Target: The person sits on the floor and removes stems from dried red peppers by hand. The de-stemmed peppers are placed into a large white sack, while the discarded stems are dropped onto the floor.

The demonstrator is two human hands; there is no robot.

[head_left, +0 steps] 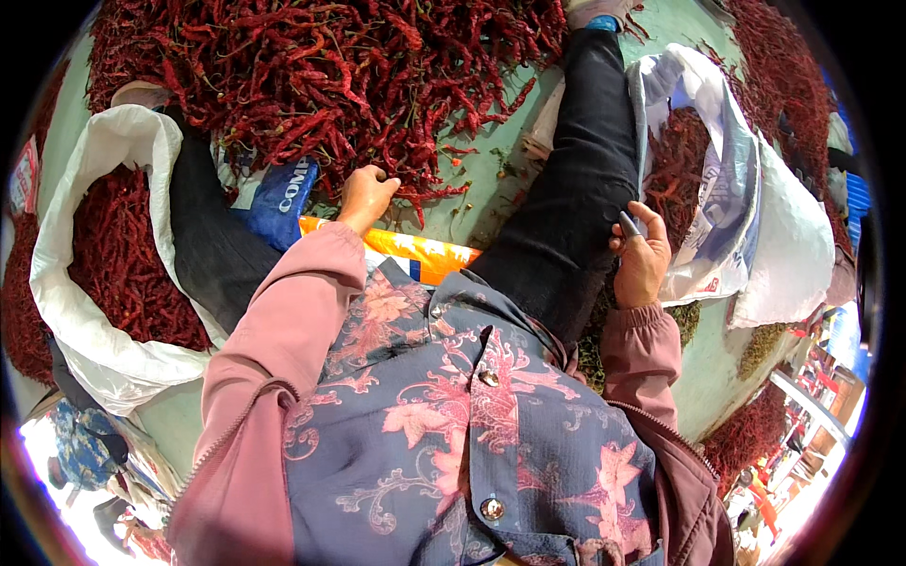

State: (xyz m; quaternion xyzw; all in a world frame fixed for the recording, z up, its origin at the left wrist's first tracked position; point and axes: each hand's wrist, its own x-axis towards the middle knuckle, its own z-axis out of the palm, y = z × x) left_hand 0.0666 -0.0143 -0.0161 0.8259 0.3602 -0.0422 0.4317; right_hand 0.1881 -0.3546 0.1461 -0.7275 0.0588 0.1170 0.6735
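My left hand (369, 199) is at the near edge of a large heap of dried red chillies (330, 75). Its fingers are curled closed, and whatever they may hold is hidden. Over my dark-trousered leg, my right hand (645, 253) is turned partly palm up, with bent fingers close around the thumb. A grey cover (628, 224) sits on the thumb tip. I cannot make out anything held there. Just beyond this hand stands an open white sack (722, 179) with chillies inside (678, 160).
Left of my leg is another rolled-open white sack (57, 236), full of red chillies (127, 264). Blue (283, 200) and orange (415, 253) plastic packaging lies between my legs. Chilli bits are scattered over the pale green sheet (486, 179). More chillies (783, 75) are heaped at far right.
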